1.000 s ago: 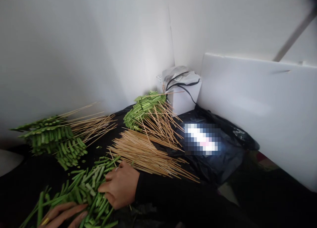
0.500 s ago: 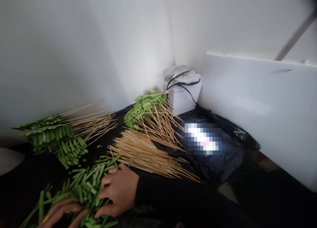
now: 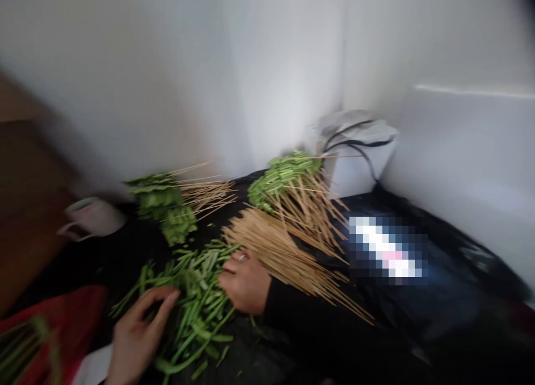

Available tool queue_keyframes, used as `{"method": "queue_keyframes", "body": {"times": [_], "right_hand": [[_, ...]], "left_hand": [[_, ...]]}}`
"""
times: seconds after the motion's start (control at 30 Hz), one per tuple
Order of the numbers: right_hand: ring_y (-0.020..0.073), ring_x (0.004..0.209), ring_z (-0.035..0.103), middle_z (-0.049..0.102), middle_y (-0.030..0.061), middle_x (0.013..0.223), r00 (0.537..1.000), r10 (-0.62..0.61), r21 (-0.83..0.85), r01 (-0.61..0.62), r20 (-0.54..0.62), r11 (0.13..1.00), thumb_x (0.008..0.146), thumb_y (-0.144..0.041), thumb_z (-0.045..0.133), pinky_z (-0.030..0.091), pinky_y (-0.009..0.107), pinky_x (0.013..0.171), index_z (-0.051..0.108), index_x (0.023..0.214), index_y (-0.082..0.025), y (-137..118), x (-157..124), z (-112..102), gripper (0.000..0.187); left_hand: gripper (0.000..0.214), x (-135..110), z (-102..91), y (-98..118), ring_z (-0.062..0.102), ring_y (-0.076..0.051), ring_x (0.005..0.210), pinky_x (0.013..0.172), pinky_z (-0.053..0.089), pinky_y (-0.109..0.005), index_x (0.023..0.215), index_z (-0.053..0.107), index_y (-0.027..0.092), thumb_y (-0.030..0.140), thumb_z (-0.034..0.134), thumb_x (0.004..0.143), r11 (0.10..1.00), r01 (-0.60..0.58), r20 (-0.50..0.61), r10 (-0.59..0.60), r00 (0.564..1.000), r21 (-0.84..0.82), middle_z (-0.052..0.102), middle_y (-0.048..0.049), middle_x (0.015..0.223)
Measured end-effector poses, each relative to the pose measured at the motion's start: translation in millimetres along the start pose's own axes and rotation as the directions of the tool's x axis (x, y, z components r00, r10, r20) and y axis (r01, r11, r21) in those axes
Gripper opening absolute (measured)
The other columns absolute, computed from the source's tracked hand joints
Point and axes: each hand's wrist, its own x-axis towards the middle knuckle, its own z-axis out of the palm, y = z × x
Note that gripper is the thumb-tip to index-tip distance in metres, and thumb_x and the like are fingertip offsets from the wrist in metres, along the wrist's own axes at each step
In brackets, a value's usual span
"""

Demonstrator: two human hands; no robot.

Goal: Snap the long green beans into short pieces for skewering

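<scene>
A loose heap of cut green bean pieces (image 3: 200, 301) lies on a black surface in front of me. My left hand (image 3: 140, 326) is at the heap's left side. Its thumb and index finger meet at the tips in a pinch; what is between them is too blurred to make out. Over the right side of the heap, my right hand (image 3: 246, 283), with a ring on one finger, has its fingers curled down on green bean pieces. The fingertips are partly hidden. Just beyond that hand lies a broad bundle of bare wooden skewers (image 3: 288, 254).
Skewers loaded with green pieces are stacked at the back left (image 3: 167, 206) and back middle (image 3: 288, 176). A white mug (image 3: 98, 217) stands left. A red bag (image 3: 79, 312) with long green stems lies front left. A white box (image 3: 355, 170) and pixelated item (image 3: 387, 251) are right.
The view has swung left, bringing the mug and red bag into sight. My left hand has gone from spread fingers in the heap to a pinch at its edge. My right hand stays on the heap.
</scene>
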Motion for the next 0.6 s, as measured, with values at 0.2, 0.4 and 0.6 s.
{"method": "queue_keyframes", "body": {"times": [0.2, 0.4, 0.6], "right_hand": [[0.0228, 0.091, 0.050, 0.062, 0.0074, 0.087, 0.977, 0.106, 0.084, -0.092, -0.183, 0.992, 0.090, -0.012, 0.048, 0.034, 0.038, 0.082, 0.065, 0.093, -0.017, 6.0, -3.8, -2.5, 0.018], [0.0222, 0.089, 0.053, 0.064, 0.0070, 0.086, 0.974, 0.129, 0.122, -0.107, -0.188, 0.987, 0.091, -0.012, 0.046, 0.036, 0.036, 0.081, 0.067, 0.095, -0.017, 12.0, -6.1, 0.4, 0.022], [0.0203, 0.087, 0.057, 0.066, 0.0068, 0.086, 0.981, 0.142, 0.205, -0.112, -0.134, 0.972, 0.092, -0.015, 0.046, 0.041, 0.036, 0.085, 0.068, 0.092, -0.018, 18.1, -4.3, -3.0, 0.022]], "left_hand": [[0.040, -4.4, -7.4, -1.4, 0.062, -0.018, 0.074, 0.074, 0.048, -0.028, 0.068, 0.064, 0.018, 0.048, 0.047, 0.087, 0.964, 0.207, -0.115, -0.227, 0.967, -0.167, 0.067, -0.0030, 0.073], [0.033, 22.3, -7.8, -10.2, 0.060, -0.016, 0.067, 0.061, 0.046, -0.024, 0.082, 0.064, 0.015, 0.048, 0.057, 0.081, 0.896, 0.276, -0.037, -0.307, 0.951, -0.349, 0.066, -0.0030, 0.071], [0.034, 30.7, -4.7, -18.3, 0.060, -0.015, 0.064, 0.062, 0.046, -0.024, 0.084, 0.066, 0.015, 0.047, 0.055, 0.083, 0.902, 0.234, -0.055, -0.272, 0.961, -0.362, 0.066, -0.0028, 0.072]]}}
